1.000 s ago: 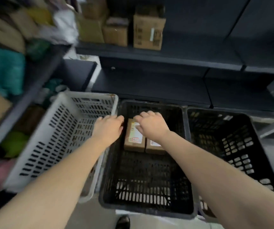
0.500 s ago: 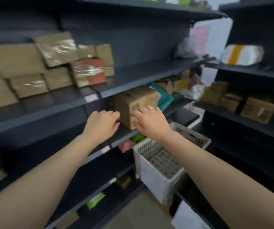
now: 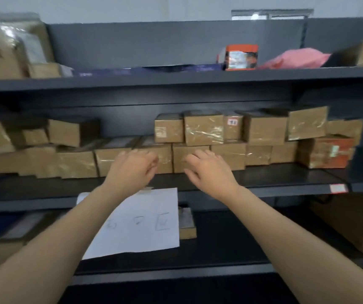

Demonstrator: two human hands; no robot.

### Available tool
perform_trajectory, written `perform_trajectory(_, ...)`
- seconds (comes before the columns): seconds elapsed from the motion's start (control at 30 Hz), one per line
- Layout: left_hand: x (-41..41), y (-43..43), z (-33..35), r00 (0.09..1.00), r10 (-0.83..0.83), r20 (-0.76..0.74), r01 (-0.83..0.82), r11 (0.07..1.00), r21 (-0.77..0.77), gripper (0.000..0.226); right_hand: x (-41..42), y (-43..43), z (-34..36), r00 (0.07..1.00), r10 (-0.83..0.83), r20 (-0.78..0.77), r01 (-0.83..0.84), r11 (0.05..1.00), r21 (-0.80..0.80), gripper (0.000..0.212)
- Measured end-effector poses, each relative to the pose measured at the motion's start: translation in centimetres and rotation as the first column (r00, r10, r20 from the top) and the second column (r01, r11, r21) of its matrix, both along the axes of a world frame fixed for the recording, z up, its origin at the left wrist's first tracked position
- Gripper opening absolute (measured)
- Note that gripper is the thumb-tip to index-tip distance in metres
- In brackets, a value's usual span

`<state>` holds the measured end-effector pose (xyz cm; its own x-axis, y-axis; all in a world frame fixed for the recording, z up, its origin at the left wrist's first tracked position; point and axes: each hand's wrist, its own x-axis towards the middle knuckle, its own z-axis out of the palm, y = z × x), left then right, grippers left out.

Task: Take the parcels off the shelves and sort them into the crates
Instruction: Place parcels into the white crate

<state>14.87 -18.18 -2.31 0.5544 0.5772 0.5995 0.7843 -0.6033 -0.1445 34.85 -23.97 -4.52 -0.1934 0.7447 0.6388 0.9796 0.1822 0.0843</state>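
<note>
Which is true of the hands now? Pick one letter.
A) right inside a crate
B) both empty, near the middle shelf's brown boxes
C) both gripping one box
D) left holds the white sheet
B: the left hand and right hand hold nothing, fingers relaxed before the brown boxes on the middle shelf.

The person's left hand [image 3: 132, 170] and right hand [image 3: 209, 172] are bare. Back from the fingers [image 3: 200, 155], both wrists [image 3: 231, 191] and forearms [image 3: 285, 229] show bare too, as far as the view reaches.
</note>
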Motion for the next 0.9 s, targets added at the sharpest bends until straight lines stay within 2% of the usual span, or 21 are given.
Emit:
perform_trajectory(0.23,-7.1,5.8,-0.1,0.996,0.086,0.013,-0.085,0.996,-0.029,0.021,-5.8,8.4,1.0,0.997,0.070,-0.013,-0.070,0.997,-0.034,0.034)
perform_trajectory(0.43,-4.8,12.2,0.7,0.999,0.050,0.016,-0.050,0.999,0.009,0.021,-4.4,14.4,2.1,1.000,0.005,-0.019,-0.003,0.992,0.124,0.027)
perform_trajectory(0.6,-0.3,16.4,2.9,1.000,-0.029,-0.011,0.029,0.996,0.079,0.025,-2.0,18.5,3.9,0.987,-0.155,0.044,0.142,0.966,0.214,0.022)
perform_trajectory(0.73,2.7,19.7,3.9,0.997,-0.082,-0.014,0.083,0.989,0.119,0.032,0.5,20.1,5.9,0.954,-0.293,-0.065,0.299,0.903,0.308,0.029)
perform_trajectory(0.8,4.4,21.3,4.3,0.993,-0.115,-0.032,0.118,0.983,0.137,0.037,1.9,20.1,6.3,0.918,-0.377,-0.121,0.396,0.880,0.262,0.039)
perform_trajectory(0.9,7.3,23.3,4.7,0.991,-0.120,-0.051,0.125,0.985,0.118,0.047,3.4,20.2,6.1,0.867,-0.480,-0.134,0.494,0.864,0.096,0.058)
